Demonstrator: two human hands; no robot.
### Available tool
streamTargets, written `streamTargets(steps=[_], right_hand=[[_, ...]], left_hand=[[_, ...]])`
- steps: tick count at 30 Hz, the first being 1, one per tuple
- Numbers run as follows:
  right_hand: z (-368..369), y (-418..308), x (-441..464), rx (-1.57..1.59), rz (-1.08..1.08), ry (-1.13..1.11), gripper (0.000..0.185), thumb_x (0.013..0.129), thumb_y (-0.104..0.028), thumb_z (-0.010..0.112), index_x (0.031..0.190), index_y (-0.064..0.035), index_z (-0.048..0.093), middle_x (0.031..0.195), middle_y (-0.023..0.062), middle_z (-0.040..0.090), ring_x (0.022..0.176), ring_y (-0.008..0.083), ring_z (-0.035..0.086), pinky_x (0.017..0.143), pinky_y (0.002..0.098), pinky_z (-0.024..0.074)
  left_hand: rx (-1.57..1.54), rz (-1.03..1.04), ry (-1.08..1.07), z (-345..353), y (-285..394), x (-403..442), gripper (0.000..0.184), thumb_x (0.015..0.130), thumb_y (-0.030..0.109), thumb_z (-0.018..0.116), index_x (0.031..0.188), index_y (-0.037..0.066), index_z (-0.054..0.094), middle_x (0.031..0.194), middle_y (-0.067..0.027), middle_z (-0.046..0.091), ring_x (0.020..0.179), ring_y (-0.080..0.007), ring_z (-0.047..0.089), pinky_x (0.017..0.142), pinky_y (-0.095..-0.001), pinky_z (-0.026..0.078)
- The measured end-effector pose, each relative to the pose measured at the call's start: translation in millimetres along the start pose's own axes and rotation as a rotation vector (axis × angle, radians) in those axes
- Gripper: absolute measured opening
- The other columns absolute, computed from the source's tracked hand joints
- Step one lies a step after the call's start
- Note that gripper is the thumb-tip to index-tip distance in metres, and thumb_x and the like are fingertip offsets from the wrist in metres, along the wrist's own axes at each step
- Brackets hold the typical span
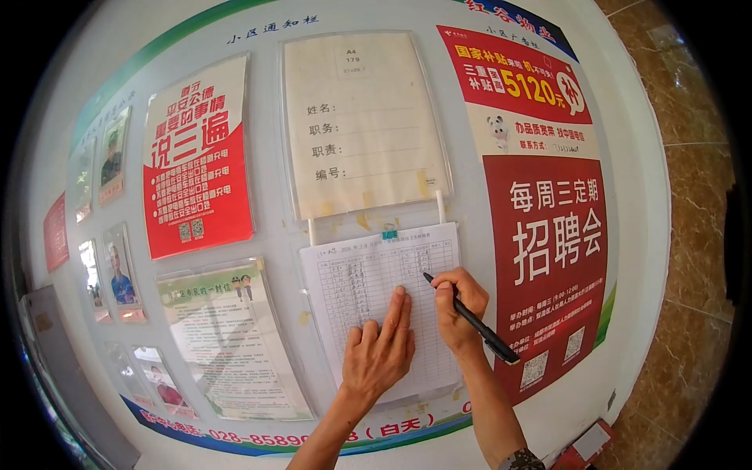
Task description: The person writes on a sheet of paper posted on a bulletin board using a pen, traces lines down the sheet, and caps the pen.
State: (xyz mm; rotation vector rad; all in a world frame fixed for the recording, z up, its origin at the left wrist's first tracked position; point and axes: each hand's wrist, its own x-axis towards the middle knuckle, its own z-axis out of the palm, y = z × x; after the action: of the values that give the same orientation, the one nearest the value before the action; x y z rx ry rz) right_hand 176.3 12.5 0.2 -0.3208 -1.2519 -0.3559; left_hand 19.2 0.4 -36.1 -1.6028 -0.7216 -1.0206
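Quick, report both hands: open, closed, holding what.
Left hand: partly open, holding nothing visible, laid against the printed form.
Right hand: grip closed on a black pen.

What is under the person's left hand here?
A printed form; its ruled grid shows around the left hand. Anything written directly beneath that hand is covered and cannot be read.

A white paper sheet (372, 294), printed with a grid and partly filled with handwriting, hangs clipped at its top edge, above the middle of the board's (270, 157) bottom edge. A black pen (482, 327) slants across the sheet's right edge, tip up and leftward by the upper rows.
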Motion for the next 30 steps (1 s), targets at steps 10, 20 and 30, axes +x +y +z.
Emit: streamTargets(steps=[10, 20, 30], right_hand=[[-0.8, 3.3, -1.0, 0.012, -0.004, -0.024, 0.008, 0.085, 0.0, 0.056, 0.079, -0.0003, 0.06, 0.068, 0.0071, 0.057, 0.056, 0.0166, 0.052, 0.053, 0.0303, 0.043], [-0.1, 2.0, -1.2, 0.006, -0.003, -0.003, 0.008, 0.085, 0.0, 0.056, 0.078, -0.0007, 0.06, 0.067, 0.0074, 0.056, 0.056, 0.0174, 0.052, 0.052, 0.0305, 0.043], [-1.3, 4.6, -1.4, -0.001, -0.012, -0.018, 0.007, 0.082, 0.002, 0.056, 0.077, -0.0005, 0.06, 0.066, 0.0079, 0.055, 0.055, 0.0177, 0.051, 0.051, 0.0311, 0.0415]], left_hand=[[-0.013, -0.006, -0.006, 0.8, 0.6, -0.7, 0.057, 0.082, 0.018, 0.067, 0.136, 0.004, 0.058, 0.149, -0.0068, 0.05, 0.062, -0.0158, 0.037, 0.059, -0.0313, 0.032], [-0.012, -0.005, 0.015, 0.8, 0.5, 0.0, 0.056, 0.081, 0.017, 0.067, 0.135, 0.004, 0.059, 0.149, -0.0065, 0.05, 0.062, -0.016, 0.038, 0.058, -0.0312, 0.032], [-0.007, -0.006, 0.023, 1.6, 1.4, 0.3, 0.055, 0.081, 0.018, 0.067, 0.134, 0.004, 0.059, 0.147, -0.0068, 0.052, 0.061, -0.0163, 0.038, 0.057, -0.0312, 0.033]])
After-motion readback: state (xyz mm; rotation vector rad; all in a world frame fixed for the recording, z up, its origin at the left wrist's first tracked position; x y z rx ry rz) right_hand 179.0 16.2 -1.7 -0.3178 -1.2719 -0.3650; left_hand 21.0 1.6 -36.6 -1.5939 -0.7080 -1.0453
